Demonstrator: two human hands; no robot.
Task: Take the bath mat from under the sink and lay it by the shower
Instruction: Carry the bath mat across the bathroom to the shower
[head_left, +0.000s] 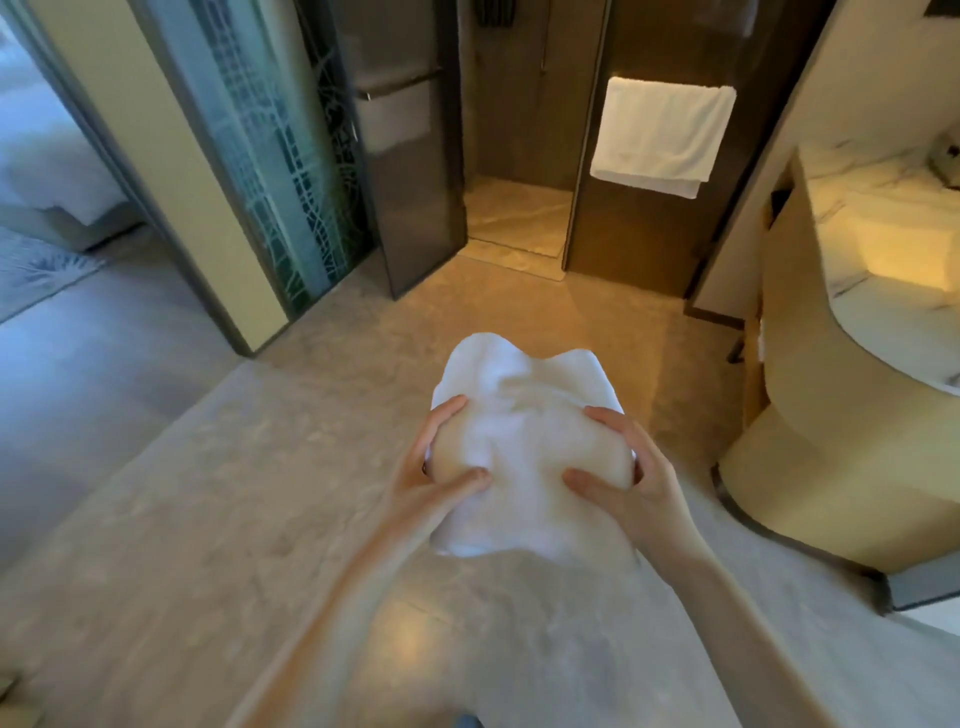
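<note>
I grasp the bath mat (524, 431) with left hand (422, 470) and right hand (638, 475), centre frame. Shower (519, 156): upper centre.

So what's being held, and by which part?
A white bath mat, bunched up, held in both hands: the left hand grips its left side, the right hand its right side.

Both arms were out front, left hand (427, 467) and right hand (626, 470) each gripping a side of the mat (519, 400).
</note>
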